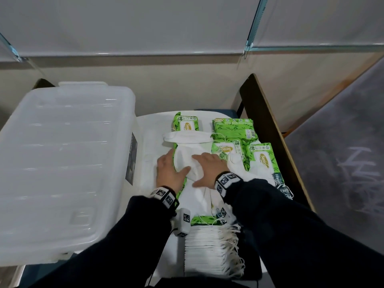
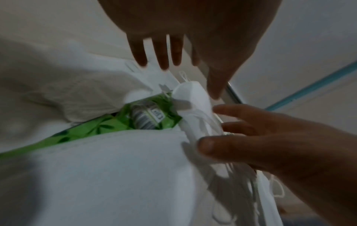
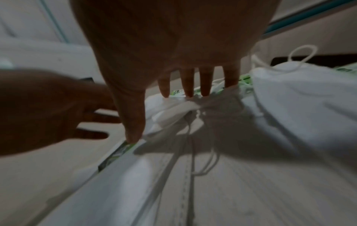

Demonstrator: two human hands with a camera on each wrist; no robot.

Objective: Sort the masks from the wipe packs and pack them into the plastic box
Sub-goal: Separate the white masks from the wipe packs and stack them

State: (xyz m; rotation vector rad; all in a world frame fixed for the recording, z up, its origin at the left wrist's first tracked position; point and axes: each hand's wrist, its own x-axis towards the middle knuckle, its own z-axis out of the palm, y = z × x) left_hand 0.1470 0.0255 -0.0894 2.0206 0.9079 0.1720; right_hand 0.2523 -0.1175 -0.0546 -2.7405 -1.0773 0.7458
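Both hands lie flat with straight fingers on a white mask (image 1: 187, 161); the left hand (image 1: 169, 170) presses its left edge; the right hand (image 1: 209, 168) presses its right side. The mask sits on green wipe packs (image 1: 234, 127); the plastic box (image 1: 62, 163), lid on, stands to the left; a stack of masks (image 1: 209, 250) lies near the person.

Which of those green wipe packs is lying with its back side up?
The far right wipe pack, at the back by the table's edge. It shows plain leaf print and a barcode; the others show the oval Sanicare label and an 80.
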